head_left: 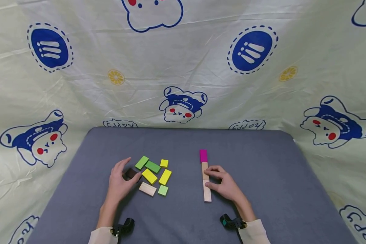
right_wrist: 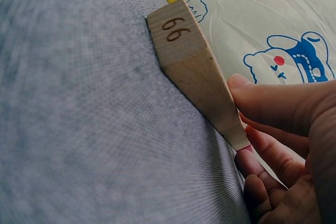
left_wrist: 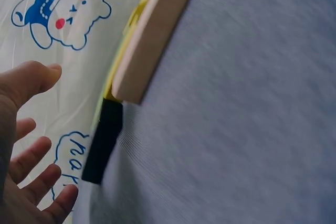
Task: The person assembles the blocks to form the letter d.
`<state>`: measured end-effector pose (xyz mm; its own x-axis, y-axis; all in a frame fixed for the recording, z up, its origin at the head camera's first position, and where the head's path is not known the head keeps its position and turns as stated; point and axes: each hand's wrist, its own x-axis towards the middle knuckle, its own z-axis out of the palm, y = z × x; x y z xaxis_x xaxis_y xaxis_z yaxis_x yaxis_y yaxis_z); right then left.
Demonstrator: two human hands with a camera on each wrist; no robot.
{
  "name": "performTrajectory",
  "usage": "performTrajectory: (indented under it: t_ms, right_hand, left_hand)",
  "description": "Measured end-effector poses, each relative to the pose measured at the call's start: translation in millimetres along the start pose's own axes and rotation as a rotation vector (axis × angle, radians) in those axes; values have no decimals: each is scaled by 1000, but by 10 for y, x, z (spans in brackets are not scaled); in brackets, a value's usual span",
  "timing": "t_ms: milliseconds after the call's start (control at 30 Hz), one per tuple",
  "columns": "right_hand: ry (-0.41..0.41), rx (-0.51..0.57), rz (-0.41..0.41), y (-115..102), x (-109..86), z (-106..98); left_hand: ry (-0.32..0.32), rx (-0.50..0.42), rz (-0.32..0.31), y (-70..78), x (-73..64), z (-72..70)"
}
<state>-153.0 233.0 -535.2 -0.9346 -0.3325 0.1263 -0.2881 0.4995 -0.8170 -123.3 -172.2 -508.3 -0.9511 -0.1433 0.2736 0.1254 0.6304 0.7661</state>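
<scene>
My left hand (head_left: 119, 184) is around a dark block (head_left: 129, 174), its thumb and fingers spread. In the left wrist view the fingers stand apart beside this dark block (left_wrist: 103, 142). Over on the right, a straight row has a magenta block (head_left: 203, 156) at its far end and plain wooden blocks toward me. My right hand (head_left: 227, 185) has its thumb and forefinger at the wooden part of that row. The nearest wooden block (head_left: 207, 195) extends past the thumb. Its end face (right_wrist: 175, 29) carries a two-digit mark in the right wrist view.
Beside the dark block lies a loose group: green blocks (head_left: 153, 166), yellow blocks (head_left: 165, 177), a light green block (head_left: 163, 190) and a plain wooden block (head_left: 147, 189). Grey cloth (head_left: 183, 220) covers the table. A printed white curtain (head_left: 189, 61) hangs behind its far edge.
</scene>
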Motion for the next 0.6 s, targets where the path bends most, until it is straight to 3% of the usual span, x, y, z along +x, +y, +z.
performTrajectory:
  t_ms: [300,600]
  right_hand:
    - [-10,2,-13,-2,-7,-5]
    - [-3,-3,-20,-19,-20,-25]
  left_hand:
    - [-70,16,-156,-108,-126,-6]
    - [-141,61,-227,-100,-101,6]
